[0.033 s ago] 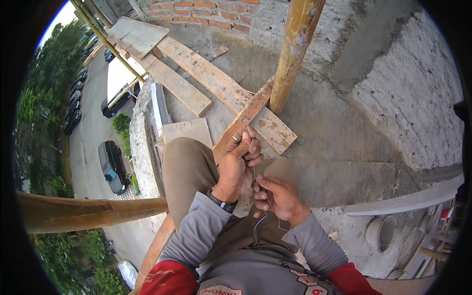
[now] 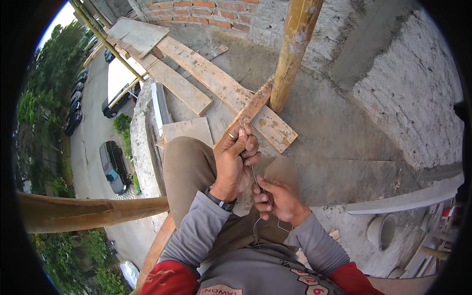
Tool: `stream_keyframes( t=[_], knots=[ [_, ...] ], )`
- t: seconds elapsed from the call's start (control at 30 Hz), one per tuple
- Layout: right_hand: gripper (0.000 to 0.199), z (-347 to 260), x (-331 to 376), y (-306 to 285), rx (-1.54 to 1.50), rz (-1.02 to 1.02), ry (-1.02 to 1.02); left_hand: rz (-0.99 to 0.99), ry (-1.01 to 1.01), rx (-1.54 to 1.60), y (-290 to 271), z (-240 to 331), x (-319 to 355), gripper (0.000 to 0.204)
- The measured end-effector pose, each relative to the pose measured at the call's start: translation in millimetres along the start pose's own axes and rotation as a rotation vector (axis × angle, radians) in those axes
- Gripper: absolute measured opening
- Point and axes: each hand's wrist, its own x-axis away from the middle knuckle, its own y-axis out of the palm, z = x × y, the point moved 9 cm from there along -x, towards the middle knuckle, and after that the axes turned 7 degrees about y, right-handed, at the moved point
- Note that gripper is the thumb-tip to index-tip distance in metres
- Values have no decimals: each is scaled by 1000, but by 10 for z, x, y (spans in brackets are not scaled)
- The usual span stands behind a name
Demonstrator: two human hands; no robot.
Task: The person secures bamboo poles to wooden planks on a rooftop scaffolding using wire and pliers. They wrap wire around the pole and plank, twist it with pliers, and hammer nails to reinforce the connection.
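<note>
My left hand (image 2: pixel 236 157) is closed around the near end of a narrow, weathered wooden strip (image 2: pixel 255 103). The strip slants up to the foot of an upright bamboo pole (image 2: pixel 295 49). A thin steel wire (image 2: pixel 254 174) comes out between the fingers of that hand and runs down past my knee. My right hand (image 2: pixel 278 199) sits just below and to the right, pinching the wire between thumb and fingers. The loose end of the wire curls over my lap. I am crouched, with my left knee (image 2: pixel 184 162) under the left forearm.
Several planks (image 2: pixel 216 81) lie on the concrete slab (image 2: pixel 334 132), ahead of a brick wall (image 2: pixel 206 12). A rendered wall (image 2: pixel 413 93) rises on the right. A horizontal bamboo pole (image 2: pixel 88 211) crosses at the left, beyond the slab edge, above a street with parked cars (image 2: pixel 113 164).
</note>
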Motion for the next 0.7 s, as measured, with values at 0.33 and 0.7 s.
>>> stream_keyframes(
  t=[0.33,0.7],
  knots=[
    [37,-129,249,441,296,-108,-465,84,196,-32,191,693,-351,12],
    [30,-109,335,463,844,39,-483,-126,235,59,593,1098,-557,12]
  ],
)
